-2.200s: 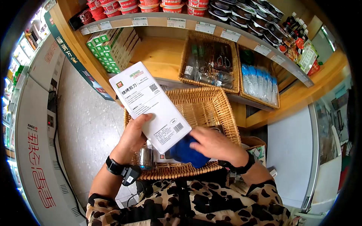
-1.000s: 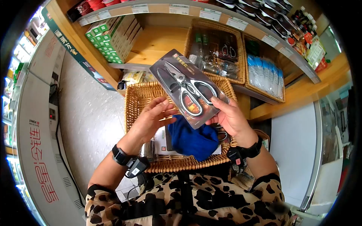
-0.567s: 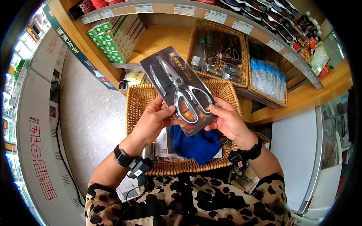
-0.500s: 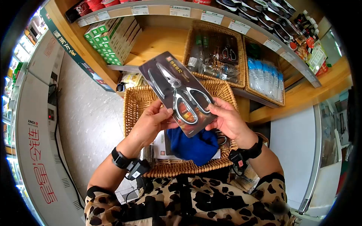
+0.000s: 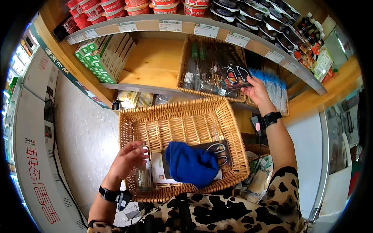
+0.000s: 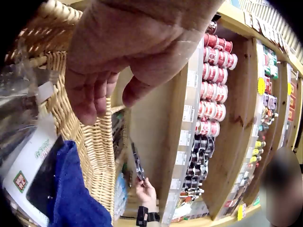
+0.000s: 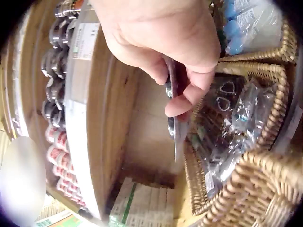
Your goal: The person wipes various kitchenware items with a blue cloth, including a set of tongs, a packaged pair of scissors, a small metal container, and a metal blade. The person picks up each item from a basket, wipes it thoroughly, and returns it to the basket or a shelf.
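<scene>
My right hand (image 5: pixel 256 91) pinches the handle end of a carded pair of scissors (image 5: pixel 230 66), above a wicker basket (image 5: pixel 210 95) on the shelf. In the right wrist view the scissors card (image 7: pixel 178 127) shows edge-on between thumb and fingers. My left hand (image 5: pixel 130 159), its fingers loosely bent and holding nothing, hovers at the left side of the nearer wicker basket (image 5: pixel 175 107). Inside that one lie a blue cloth (image 5: pixel 190 165), another scissors pack (image 5: pixel 223 149) partly beneath it, a white card pack (image 5: pixel 158 167) and a clear container (image 5: pixel 143 179).
Green-and-white boxes (image 5: pixel 103 58) are stacked on the shelf's left. Beside the shelf basket, a second basket holds blue-topped clear packs (image 5: pixel 276 85). Red cups (image 5: pixel 163 8) and dark-lidded tubs (image 5: pixel 241 19) line the upper shelf. A white freezer cabinet (image 5: pixel 33 163) stands left.
The scissors pack was turned face up and held in both hands over the near basket. The left hand has let go and lowered; the right has carried it up and right to the shelf basket.
</scene>
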`<move>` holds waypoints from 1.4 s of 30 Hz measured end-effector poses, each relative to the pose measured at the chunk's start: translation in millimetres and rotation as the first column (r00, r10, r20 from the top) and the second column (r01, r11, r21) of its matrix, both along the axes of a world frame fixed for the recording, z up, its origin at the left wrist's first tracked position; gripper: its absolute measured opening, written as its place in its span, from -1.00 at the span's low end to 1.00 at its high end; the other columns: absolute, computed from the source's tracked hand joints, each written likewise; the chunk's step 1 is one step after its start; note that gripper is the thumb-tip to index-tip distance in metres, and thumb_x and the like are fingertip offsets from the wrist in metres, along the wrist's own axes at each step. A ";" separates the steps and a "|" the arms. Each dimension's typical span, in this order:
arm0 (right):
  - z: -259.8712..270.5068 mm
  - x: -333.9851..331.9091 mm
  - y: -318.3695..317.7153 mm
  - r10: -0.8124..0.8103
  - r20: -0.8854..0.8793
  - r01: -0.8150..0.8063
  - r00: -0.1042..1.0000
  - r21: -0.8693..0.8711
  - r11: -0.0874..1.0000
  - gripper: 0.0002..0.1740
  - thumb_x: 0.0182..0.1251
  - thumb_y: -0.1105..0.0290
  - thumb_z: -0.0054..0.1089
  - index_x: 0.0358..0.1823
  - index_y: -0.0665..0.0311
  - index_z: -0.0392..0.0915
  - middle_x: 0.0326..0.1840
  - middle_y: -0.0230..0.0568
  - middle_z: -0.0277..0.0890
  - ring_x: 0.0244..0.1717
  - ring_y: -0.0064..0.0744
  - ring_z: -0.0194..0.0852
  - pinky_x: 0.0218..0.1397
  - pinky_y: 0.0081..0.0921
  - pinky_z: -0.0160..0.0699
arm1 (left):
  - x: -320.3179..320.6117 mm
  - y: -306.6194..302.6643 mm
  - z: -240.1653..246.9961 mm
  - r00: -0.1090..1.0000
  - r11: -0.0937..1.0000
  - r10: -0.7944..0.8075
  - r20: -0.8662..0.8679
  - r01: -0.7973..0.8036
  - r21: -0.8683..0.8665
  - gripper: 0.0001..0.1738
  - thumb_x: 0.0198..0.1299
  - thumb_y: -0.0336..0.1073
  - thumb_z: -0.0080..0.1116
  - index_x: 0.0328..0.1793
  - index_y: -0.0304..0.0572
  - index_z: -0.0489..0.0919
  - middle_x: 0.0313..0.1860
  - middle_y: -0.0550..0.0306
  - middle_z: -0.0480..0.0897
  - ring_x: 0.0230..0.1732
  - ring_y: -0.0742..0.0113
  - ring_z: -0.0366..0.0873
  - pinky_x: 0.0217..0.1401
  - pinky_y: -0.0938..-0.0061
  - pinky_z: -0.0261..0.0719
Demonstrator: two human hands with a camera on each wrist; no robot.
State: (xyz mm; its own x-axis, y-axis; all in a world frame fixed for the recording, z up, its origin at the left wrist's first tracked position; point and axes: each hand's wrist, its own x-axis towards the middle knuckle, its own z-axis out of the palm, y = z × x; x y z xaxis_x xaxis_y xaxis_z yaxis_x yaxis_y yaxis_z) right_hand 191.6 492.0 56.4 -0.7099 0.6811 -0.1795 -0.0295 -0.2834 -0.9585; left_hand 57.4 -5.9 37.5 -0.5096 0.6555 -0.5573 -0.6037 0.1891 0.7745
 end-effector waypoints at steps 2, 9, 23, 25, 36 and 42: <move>-14.2 -12.1 28.9 -0.017 0.007 0.017 1.000 0.000 1.000 -0.78 0.37 0.30 0.10 -0.12 0.30 0.39 -0.21 -0.17 0.52 -0.31 -0.30 0.53 -0.32 -0.38 0.62 | 1.7 -4.3 -8.0 0.998 0.999 0.040 0.038 -0.040 0.005 -0.66 0.33 -0.31 -0.01 0.21 -0.17 0.37 -0.06 0.07 0.59 -0.05 0.20 0.60 0.00 0.29 0.61; -54.2 -56.5 115.7 -0.080 0.018 0.081 0.997 -0.068 0.994 -0.78 0.35 0.33 0.12 -0.11 0.27 0.36 -0.19 -0.13 0.47 -0.24 -0.17 0.50 -0.25 -0.33 0.62 | 6.5 -0.2 -17.8 0.988 0.990 0.126 0.085 -0.120 -0.071 -0.74 0.32 -0.36 -0.01 0.12 -0.17 0.42 -0.14 0.12 0.61 -0.12 0.24 0.61 -0.04 0.33 0.60; -109.5 -103.5 146.9 -0.245 0.017 0.242 0.969 0.118 0.963 -0.51 0.26 0.52 0.15 0.21 0.23 0.27 -0.03 -0.08 0.46 -0.12 -0.21 0.53 -0.20 -0.32 0.69 | 8.6 11.4 -15.6 0.987 0.972 0.148 0.067 -0.132 -0.192 -0.74 0.32 -0.41 -0.02 0.12 -0.18 0.43 -0.11 0.09 0.63 -0.09 0.29 0.61 0.03 0.39 0.58; -114.3 -106.9 145.7 -0.239 0.054 0.225 0.970 0.189 0.956 -0.30 0.23 0.54 0.16 0.39 0.23 0.10 0.08 0.09 0.43 -0.13 -0.19 0.58 -0.26 -0.35 0.70 | 9.1 10.5 -16.0 0.986 0.973 0.150 0.075 -0.134 -0.186 -0.74 0.32 -0.41 -0.02 0.12 -0.17 0.43 -0.11 0.09 0.63 -0.09 0.29 0.61 0.03 0.39 0.58; -133.7 -115.2 154.8 -0.540 0.609 -0.417 0.580 0.792 0.445 -0.62 0.31 0.42 0.07 0.13 0.38 0.39 -0.20 0.09 0.58 -0.50 -0.16 0.62 -0.53 -0.35 0.62 | 10.9 10.1 -15.8 0.987 0.977 0.140 0.079 -0.124 -0.173 -0.74 0.32 -0.42 -0.03 0.13 -0.17 0.43 -0.09 0.08 0.62 -0.05 0.28 0.60 0.05 0.38 0.56; -134.2 -110.9 151.6 -0.547 0.624 -0.364 0.558 0.777 0.514 -0.69 0.26 0.44 0.00 -0.02 0.44 0.50 -0.07 0.20 0.54 -0.07 0.11 0.56 -0.04 -0.13 0.59 | 11.5 9.7 -15.5 0.987 0.977 0.143 0.075 -0.129 -0.173 -0.74 0.32 -0.42 -0.02 0.13 -0.18 0.43 -0.10 0.09 0.62 -0.06 0.29 0.60 0.04 0.39 0.57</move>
State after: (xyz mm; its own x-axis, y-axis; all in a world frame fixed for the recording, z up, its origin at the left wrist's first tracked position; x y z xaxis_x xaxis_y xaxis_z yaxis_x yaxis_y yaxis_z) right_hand 80.7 643.6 -77.8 -0.5102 0.8571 0.0706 0.8013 0.5036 -0.3229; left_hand 68.8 3.8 22.0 -0.5327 0.4775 -0.6988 -0.6958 0.2230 0.6828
